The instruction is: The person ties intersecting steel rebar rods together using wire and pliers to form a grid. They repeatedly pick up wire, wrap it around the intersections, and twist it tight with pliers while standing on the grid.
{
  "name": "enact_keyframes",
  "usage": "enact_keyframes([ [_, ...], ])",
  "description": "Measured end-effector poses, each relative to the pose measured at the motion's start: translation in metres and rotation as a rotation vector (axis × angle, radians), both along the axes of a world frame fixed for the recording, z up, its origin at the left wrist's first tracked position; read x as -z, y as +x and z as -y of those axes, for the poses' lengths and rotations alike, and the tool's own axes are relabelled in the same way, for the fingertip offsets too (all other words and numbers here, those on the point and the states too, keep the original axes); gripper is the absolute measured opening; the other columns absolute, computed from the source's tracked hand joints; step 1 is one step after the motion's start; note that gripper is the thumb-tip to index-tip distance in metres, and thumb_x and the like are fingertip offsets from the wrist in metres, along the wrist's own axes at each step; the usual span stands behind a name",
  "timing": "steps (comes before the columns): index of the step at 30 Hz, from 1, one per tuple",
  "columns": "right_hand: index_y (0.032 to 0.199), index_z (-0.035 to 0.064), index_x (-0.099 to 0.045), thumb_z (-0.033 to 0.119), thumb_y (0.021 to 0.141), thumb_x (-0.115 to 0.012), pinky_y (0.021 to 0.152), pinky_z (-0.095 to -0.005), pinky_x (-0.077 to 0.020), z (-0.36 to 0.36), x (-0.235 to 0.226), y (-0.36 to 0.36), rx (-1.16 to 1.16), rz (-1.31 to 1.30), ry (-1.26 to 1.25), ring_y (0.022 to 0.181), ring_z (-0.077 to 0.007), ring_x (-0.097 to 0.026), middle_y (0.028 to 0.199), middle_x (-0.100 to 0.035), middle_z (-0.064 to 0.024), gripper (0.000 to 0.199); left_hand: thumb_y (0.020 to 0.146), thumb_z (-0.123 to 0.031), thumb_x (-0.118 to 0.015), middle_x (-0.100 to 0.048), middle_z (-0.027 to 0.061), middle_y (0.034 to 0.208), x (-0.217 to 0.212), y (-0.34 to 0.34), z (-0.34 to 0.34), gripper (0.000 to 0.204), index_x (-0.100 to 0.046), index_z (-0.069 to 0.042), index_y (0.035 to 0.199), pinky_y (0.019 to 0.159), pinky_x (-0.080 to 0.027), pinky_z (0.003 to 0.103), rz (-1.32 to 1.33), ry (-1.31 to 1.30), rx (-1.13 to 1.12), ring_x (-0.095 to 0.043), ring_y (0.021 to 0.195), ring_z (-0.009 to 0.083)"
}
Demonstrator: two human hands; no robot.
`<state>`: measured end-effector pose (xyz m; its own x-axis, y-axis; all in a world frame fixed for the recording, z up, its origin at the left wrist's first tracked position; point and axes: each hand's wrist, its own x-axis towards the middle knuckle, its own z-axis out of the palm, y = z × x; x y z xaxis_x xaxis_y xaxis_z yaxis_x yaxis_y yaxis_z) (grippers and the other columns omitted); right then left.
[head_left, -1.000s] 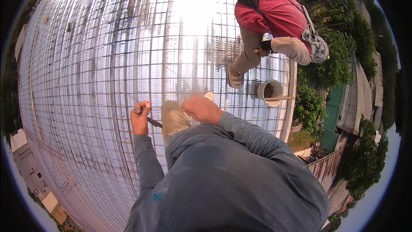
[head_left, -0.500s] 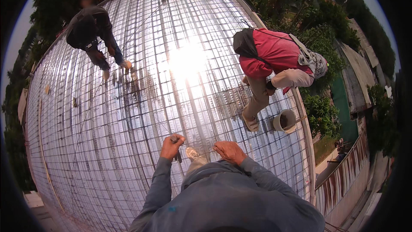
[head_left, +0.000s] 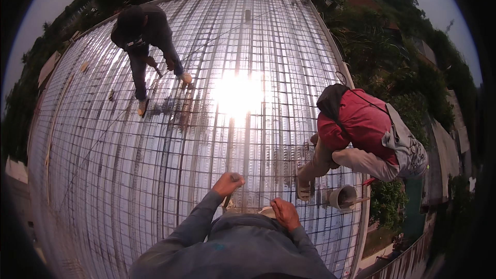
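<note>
Mesh (head_left: 170, 147) of dark bars spreads across nearly the whole visible ribbed metal deck (head_left: 291, 104), so the laying of the bars looks largely done. Bare metal shows through the gaps in the grid, and no layer covers the bars anywhere in view. Whether the crossings are fastened is too small to tell, so how much work is left on them cannot be counted.

The left hand (head_left: 227, 184) is above the mesh in front of the body, its fingers closed round a dark hand tool (head_left: 236, 177) whose end pokes out past the thumb side. The right hand (head_left: 285, 214) is just beside the lap, apart from the left, its fingers curled inward; whether they have hold of anything, I cannot tell. Neither hand clearly touches a bar, so no crossing appears to be in work between them right now.

To the right, a co-worker in a red top (head_left: 364, 124) bends low beside a pale bucket (head_left: 335, 197) near the deck's edge. Farther off at the left, a co-worker in dark clothes (head_left: 154, 25) stoops over the grid with a tool pointing down, so work on the mesh seems unfinished there too
</note>
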<state>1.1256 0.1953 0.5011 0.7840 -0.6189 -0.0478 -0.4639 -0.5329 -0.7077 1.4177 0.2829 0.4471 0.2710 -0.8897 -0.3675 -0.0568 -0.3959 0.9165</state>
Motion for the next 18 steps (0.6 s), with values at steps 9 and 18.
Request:
enact_keyframes([
  [9, 0.097, 0.0031, -0.06, 0.023, 0.106, -0.057, 0.069, -0.0536, -0.0474, 0.034, -0.022, -0.028, 0.041, -0.013, 0.121, 0.08, -0.0456, -0.062, 0.081, -0.062, -0.0222, 0.021, 0.095, -0.023, -0.075, -0.075, 0.0055, 0.09, -0.044, -0.024, 0.034, 0.022, -0.076, -0.001, 0.098, 0.083, -0.053, 0.035, 0.004, 0.048, 0.016, -0.067, 0.089, 0.0146],
  [18, 0.092, 0.0029, -0.056, 0.024, 0.106, -0.056, 0.07, -0.0549, -0.0461, 0.069, -0.032, 0.01, 0.216, 0.023, 0.121, 0.082, -0.0466, -0.061, 0.083, -0.062, -0.0218, 0.025, 0.094, -0.016, -0.075, -0.074, 0.0053, 0.087, -0.045, 0.025, 0.112, 0.018, -0.075, 0.001, 0.099, 0.081, -0.053, 0.032, 0.044, 0.11, 0.196, -0.067, 0.086, 0.0138],
])
